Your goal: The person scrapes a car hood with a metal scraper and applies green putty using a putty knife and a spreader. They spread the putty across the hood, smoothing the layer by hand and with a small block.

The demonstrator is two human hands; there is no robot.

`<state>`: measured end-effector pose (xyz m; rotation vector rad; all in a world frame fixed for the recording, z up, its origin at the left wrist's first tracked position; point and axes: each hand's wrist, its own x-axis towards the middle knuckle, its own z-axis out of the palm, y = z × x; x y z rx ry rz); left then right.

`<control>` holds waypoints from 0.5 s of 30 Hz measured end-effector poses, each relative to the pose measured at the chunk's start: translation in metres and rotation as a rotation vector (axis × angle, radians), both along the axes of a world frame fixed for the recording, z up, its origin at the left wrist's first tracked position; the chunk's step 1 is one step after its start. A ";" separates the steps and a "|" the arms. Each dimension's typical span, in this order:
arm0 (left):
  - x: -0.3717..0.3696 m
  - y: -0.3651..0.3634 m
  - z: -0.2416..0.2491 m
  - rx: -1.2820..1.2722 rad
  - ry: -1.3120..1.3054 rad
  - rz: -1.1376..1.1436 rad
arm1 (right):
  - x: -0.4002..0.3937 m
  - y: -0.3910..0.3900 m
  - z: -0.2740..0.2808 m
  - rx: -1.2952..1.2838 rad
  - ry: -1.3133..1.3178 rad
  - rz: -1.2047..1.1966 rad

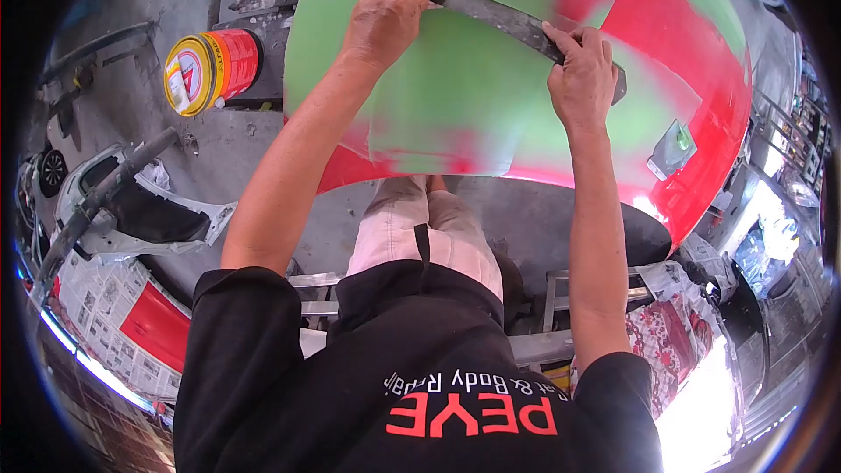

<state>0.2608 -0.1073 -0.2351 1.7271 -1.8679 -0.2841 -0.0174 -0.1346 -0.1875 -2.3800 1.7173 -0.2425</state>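
My left hand [392,21] grips the left end of a long dark sanding block [499,13], its fingers closed around it. Near the other end, my right hand [582,70] also holds the block, with the thumb on top and a short length sticking out beyond the fingers. The block lies across a large curved car hood [455,92], red with broad dull green patches. A small pale, rectangular piece with a green smear [673,151] rests on the hood's near right part. The block's underside is hidden.
A red and yellow can [213,70] stands left of the hood on a dark support. White car parts [131,201] and a newspaper-masked red panel [123,307] are at left. Metal frames [547,346] and a patterned red cloth [666,342] lie behind me.
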 end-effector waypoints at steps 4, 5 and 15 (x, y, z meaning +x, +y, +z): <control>0.000 0.014 0.000 0.038 -0.018 0.024 | 0.002 0.013 -0.002 0.004 0.009 0.003; 0.000 0.017 0.000 0.059 -0.038 0.036 | 0.002 0.016 -0.002 0.006 0.008 0.002; 0.001 0.048 0.000 0.002 0.000 0.025 | 0.006 0.043 -0.002 0.065 0.022 -0.003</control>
